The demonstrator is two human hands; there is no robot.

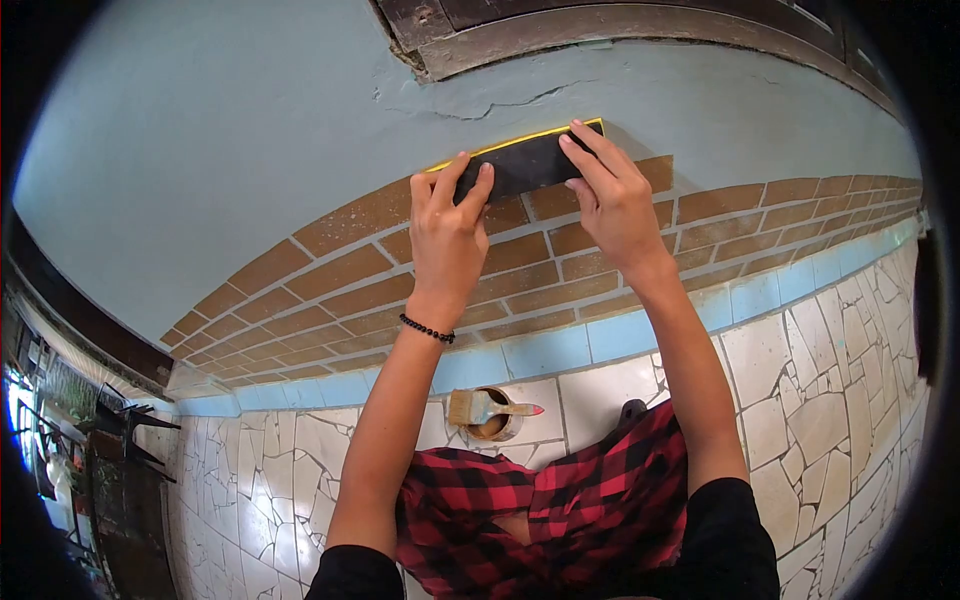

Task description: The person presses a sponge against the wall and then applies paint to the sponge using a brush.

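Against the wall, a flat black rectangular block with a yellow edge (522,166) is held along the top row of the brown brick pattern (520,248). My left hand (447,235) grips its left end, fingers over the top edge and thumb on the black face. At the right end, my right hand (622,205) holds it with bent fingers and thumb. The block slants slightly, its right end higher. Its wall-facing side is hidden.
A paintbrush (485,408) lies across a small pot (496,430) on the cracked-tile floor (800,420). Light blue tiles (545,350) line the wall's base. Above is a dark wooden frame (620,32) beside cracked grey-blue plaster (250,110). Dark furniture (120,500) stands left.
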